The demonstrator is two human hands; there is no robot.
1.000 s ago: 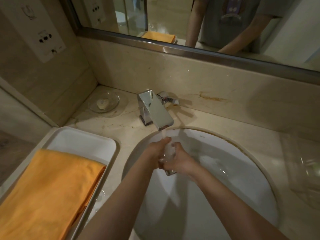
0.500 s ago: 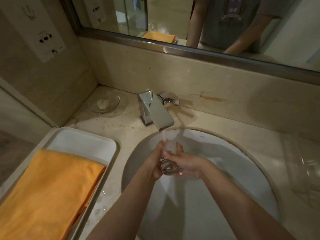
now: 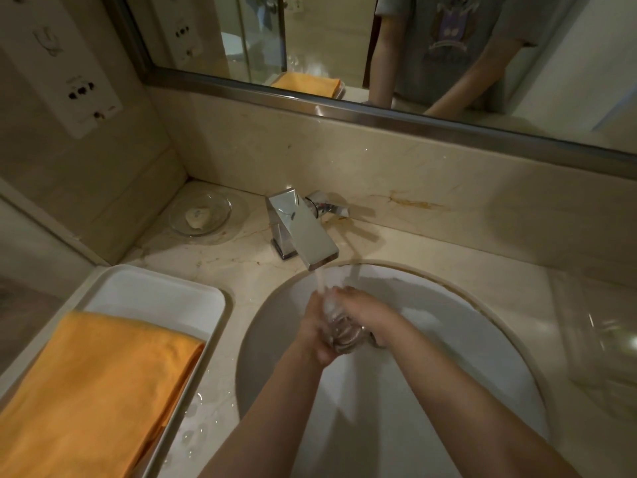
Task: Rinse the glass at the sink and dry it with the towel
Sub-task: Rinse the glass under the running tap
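Observation:
A clear glass [image 3: 339,327] is held over the white sink basin [image 3: 448,339], under the water running from the chrome faucet [image 3: 303,232]. My left hand [image 3: 315,326] grips the glass from the left and my right hand [image 3: 365,312] wraps it from the right. The stream falls onto the glass's upper end and my fingers. Much of the glass is hidden between my hands. A folded orange towel [image 3: 93,391] lies in a white tray [image 3: 155,288] on the counter to the left.
A glass soap dish with a soap bar [image 3: 200,215] sits in the back left corner. Water drops [image 3: 203,408] lie on the marble counter between tray and sink. A clear glass object [image 3: 606,339] stands at the right edge. The mirror [image 3: 379,46] runs along the back wall.
Both hands have kept turning and rubbing the glass under the running water, staying in the same spot over the basin. The towel has not moved.

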